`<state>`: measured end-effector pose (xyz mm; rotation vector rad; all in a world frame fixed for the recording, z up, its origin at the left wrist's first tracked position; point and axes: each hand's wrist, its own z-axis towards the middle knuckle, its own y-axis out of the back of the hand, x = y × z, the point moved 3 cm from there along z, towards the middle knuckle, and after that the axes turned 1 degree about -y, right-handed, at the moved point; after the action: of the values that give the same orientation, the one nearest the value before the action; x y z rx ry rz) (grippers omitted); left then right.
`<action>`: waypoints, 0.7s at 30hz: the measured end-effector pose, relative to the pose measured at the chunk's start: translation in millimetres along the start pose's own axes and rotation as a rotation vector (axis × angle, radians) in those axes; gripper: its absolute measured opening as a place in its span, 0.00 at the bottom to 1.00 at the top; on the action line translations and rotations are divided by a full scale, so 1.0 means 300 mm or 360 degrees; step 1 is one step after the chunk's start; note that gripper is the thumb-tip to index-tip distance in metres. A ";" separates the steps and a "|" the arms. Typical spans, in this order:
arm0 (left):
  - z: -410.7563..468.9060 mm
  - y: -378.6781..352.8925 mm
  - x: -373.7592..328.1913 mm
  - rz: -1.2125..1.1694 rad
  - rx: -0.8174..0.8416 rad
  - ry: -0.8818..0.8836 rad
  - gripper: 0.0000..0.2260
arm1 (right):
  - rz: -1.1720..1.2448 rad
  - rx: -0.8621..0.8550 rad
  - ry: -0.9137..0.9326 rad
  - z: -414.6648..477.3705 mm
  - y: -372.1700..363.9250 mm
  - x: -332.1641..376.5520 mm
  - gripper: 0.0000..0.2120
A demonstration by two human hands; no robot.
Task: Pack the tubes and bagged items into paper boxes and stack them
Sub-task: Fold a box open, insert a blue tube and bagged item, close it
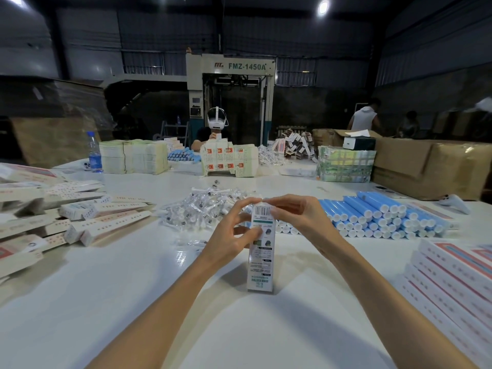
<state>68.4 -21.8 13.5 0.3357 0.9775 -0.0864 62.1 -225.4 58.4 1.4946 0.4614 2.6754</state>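
Left hand (234,231): the upper part of the paper box (262,262) is gripped, with the thumb laid on the printed face and the fingers curled up toward the top edge.
Right hand (295,217): the top end of the same box is pinched from the right, with the fingertips brought together at the flap above the barcode.
Paper box: it is held upright, its bottom end resting on the white table (119,302) between the two forearms. What is inside cannot be seen.
Step in hand: the top flap is judged to be in the course of being tucked shut, so the filling of this box is probably done.
Next move: the flap would need to be pressed fully home while the box is steadied. The box would then be laid flat and squared onto a stack.
Bagged items (205,209): a loose heap of small clear bags is spread just behind the hands.
Tubes (378,217): blue tubes with white caps are piled in rows behind and to the right of the right hand.
Boxes at left (80,217): long boxes are strewn in an untidy heap; whether they are filled cannot be told.
Boxes at right (452,278): a neater stack is set near the table edge.
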 end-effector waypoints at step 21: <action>-0.013 -0.005 0.026 -0.0364 -0.0141 0.0090 0.22 | 0.0411 -0.0064 -0.0522 -0.100 -0.143 -0.140 0.14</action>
<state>69.5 -21.4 4.9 0.1444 1.0698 -0.2421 54.7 -199.1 -3.0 2.0550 0.2056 2.5137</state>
